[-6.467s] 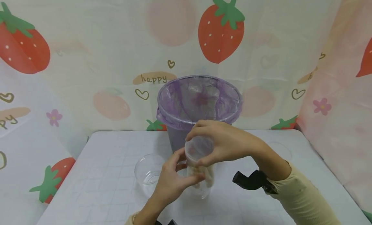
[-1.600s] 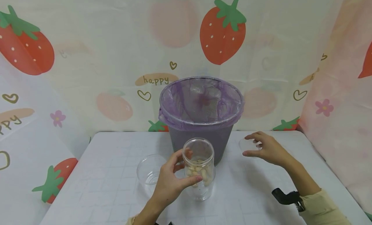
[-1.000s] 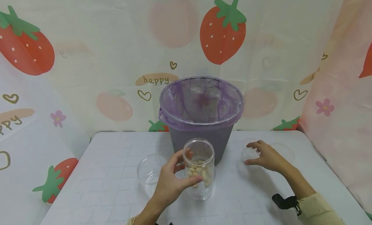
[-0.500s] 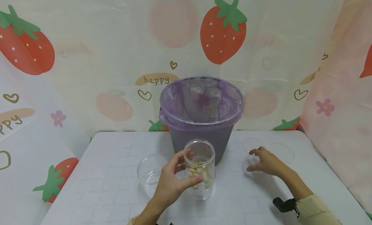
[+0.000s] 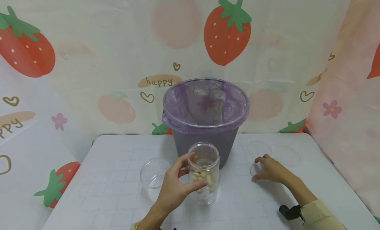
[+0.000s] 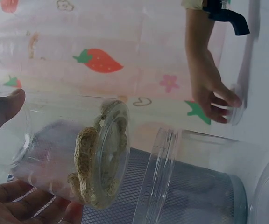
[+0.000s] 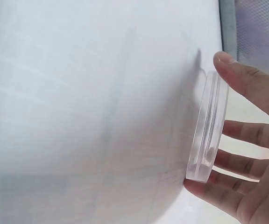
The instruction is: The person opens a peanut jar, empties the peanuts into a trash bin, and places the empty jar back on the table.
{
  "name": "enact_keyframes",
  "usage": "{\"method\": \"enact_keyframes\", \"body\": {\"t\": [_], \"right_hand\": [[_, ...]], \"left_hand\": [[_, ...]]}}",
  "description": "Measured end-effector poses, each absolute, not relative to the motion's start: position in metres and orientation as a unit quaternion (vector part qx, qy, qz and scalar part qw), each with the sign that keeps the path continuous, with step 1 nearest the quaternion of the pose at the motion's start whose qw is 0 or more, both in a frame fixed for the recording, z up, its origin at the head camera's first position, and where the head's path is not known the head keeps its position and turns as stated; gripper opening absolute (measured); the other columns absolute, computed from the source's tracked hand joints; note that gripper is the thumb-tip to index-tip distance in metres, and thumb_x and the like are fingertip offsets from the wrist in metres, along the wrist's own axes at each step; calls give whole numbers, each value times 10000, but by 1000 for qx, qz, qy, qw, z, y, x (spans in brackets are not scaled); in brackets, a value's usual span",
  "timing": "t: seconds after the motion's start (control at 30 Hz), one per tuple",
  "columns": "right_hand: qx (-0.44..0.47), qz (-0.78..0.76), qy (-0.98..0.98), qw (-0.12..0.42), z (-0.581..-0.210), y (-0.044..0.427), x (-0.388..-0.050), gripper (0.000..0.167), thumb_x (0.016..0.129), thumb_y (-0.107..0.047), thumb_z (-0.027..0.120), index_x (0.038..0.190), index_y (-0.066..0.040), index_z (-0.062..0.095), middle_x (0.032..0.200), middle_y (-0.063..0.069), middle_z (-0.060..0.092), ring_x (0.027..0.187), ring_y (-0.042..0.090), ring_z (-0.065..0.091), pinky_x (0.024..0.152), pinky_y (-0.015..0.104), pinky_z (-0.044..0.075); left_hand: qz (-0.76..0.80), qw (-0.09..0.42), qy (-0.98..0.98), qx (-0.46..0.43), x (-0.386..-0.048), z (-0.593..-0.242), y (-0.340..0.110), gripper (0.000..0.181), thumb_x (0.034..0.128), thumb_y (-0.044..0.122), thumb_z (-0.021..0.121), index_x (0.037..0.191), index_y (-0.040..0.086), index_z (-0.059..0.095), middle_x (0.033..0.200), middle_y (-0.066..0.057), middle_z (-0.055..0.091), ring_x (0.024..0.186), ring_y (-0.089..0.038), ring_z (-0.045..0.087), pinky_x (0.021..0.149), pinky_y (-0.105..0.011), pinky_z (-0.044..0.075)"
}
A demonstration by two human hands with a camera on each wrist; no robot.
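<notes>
My left hand [image 5: 175,185] grips an open clear plastic jar [image 5: 204,156], thumb in front and fingers behind. Several shelled-looking pale peanuts lie at its bottom; the left wrist view shows a rough peanut shell [image 6: 84,154] through the wall. Below the held jar stands a second clear jar [image 6: 200,177], with a gap between them in the left wrist view. Off to the right, my right hand [image 5: 273,170] holds a round clear lid [image 7: 208,130] by its edge, thumb on one side and fingers on the other. The lid is close to the tabletop; I cannot tell whether it touches.
A mesh wastebasket [image 5: 205,137] lined with a purple bag stands behind the held jar. Another clear open container [image 5: 155,174] is on the white table [image 5: 112,190], left of my left hand. Faint round clear outlines, perhaps lids [image 5: 287,156], lie at the back right.
Earlier the right hand was at the held jar's top; it has since gone right with the lid and come nearer the table's front. The left hand has stayed nearly still.
</notes>
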State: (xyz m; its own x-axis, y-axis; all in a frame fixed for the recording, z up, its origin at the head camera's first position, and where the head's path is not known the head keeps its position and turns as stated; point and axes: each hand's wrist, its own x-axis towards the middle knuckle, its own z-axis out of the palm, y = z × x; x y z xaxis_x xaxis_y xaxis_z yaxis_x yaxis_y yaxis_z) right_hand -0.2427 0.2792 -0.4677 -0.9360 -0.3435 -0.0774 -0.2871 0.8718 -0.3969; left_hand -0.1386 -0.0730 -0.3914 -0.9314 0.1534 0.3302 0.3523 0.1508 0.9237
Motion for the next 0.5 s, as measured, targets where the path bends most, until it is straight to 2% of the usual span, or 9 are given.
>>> {"method": "enact_keyframes", "body": {"t": [0.27,0.5], "right_hand": [[-161,-171,971,45,-477,278,-243,675,631,-372,887,1123,6,622,1008,210,582,882,332,604,775,515,516],[-160,-167,972,39,-480,277,-240,673,630,-360,891,1122,11,620,1014,212,581,892,342,601,775,519,517]], "left_hand": [[-631,80,-753,-170,-139,-391,-73,683,730,178,858,1331,152,537,1268,-13,625,1121,-212,585,953,-302,519],[-630,79,-755,-163,-138,-391,-74,688,725,179,861,1332,151,538,1260,-13,629,1102,-175,584,948,-297,522]]}}
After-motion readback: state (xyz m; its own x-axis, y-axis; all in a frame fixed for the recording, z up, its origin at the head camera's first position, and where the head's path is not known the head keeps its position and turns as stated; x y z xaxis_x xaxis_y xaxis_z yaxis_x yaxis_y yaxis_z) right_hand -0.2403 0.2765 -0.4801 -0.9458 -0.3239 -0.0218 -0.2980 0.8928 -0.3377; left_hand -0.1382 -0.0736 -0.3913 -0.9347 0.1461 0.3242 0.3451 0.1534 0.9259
